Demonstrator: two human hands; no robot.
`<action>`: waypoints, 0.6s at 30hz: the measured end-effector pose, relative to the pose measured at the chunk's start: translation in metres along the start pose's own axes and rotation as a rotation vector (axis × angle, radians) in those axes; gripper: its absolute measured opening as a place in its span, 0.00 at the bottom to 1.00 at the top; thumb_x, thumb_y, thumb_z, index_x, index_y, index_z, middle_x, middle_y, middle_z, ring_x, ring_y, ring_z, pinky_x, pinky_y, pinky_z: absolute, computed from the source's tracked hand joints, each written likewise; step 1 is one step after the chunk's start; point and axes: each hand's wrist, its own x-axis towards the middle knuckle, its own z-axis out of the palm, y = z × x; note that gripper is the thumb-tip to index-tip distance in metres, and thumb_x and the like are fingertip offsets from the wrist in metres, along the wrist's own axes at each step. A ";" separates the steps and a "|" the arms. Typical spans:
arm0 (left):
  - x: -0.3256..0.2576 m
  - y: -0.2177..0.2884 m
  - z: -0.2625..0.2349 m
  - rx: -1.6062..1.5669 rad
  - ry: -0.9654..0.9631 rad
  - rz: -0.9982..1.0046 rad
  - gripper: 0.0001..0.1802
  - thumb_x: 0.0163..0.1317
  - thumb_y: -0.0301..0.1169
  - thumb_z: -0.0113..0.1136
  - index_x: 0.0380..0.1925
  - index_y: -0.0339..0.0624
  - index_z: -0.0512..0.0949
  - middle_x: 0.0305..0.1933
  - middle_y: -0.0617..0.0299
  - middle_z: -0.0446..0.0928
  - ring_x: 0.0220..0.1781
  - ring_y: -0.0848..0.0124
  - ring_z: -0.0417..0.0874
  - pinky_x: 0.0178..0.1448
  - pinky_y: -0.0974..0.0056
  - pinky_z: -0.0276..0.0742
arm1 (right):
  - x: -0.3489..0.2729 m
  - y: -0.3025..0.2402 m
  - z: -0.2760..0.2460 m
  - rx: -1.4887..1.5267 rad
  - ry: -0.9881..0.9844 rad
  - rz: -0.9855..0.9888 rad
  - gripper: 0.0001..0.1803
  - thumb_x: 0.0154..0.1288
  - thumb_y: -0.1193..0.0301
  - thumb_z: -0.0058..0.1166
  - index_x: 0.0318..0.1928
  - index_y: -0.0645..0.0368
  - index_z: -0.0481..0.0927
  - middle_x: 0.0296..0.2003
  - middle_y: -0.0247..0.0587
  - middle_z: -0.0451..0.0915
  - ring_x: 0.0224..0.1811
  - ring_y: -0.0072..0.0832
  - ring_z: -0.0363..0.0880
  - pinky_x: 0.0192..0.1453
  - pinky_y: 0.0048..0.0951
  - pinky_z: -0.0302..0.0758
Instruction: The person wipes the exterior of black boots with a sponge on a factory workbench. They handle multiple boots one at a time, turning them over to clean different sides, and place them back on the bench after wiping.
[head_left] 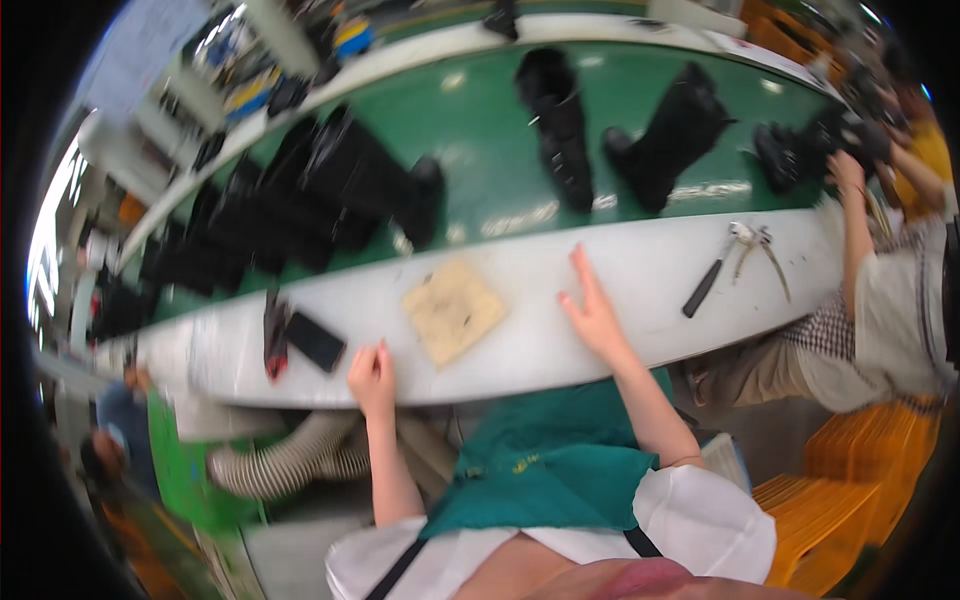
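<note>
So the person in the green apron is standing at the white desk [640, 275], both hands up on it and neither grip has anything in it. The left hand [372, 378] sits at the near edge with the fingers curled in loosely, just right of a black phone [316, 341] lying flat, and there's a dark tool with red on it [275, 335] right beside the phone on its left. The right hand [595, 308] is spread flat and released, fingers pointing to the far side, resting on the bare desk. Between the two hands lies a tan square pad [452, 310], a bit scuffed, turned at an angle, close to both hands but touched by neither. Further right there's a pair of pliers with a black handle [722, 264]. Beyond the desk the green belt [480, 160] carries black boots [558, 125], a whole bunch piled on the left. Another person sits at the right end, hand [846, 170] up on a boot.
</note>
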 end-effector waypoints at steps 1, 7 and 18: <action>-0.002 0.000 -0.001 -0.013 0.018 0.005 0.16 0.59 0.24 0.56 0.15 0.35 0.64 0.16 0.55 0.60 0.18 0.66 0.61 0.23 0.61 0.56 | 0.000 -0.007 0.000 -0.032 -0.034 0.006 0.40 0.62 0.73 0.50 0.71 0.61 0.46 0.67 0.58 0.56 0.70 0.48 0.55 0.72 0.37 0.53; -0.007 0.070 0.011 -0.321 0.020 -0.035 0.02 0.59 0.22 0.53 0.29 0.35 0.75 0.27 0.59 0.72 0.24 0.71 0.69 0.29 0.68 0.66 | -0.009 -0.036 -0.002 -0.125 -0.113 -0.016 0.40 0.61 0.72 0.51 0.70 0.63 0.47 0.66 0.61 0.55 0.69 0.52 0.54 0.71 0.41 0.54; -0.042 0.165 0.085 -0.678 -0.343 0.197 0.24 0.65 0.41 0.40 0.51 0.34 0.74 0.58 0.42 0.66 0.59 0.50 0.69 0.63 0.52 0.64 | -0.067 -0.050 0.043 0.230 -0.046 -0.020 0.34 0.66 0.70 0.43 0.68 0.68 0.49 0.67 0.59 0.54 0.70 0.50 0.53 0.71 0.38 0.54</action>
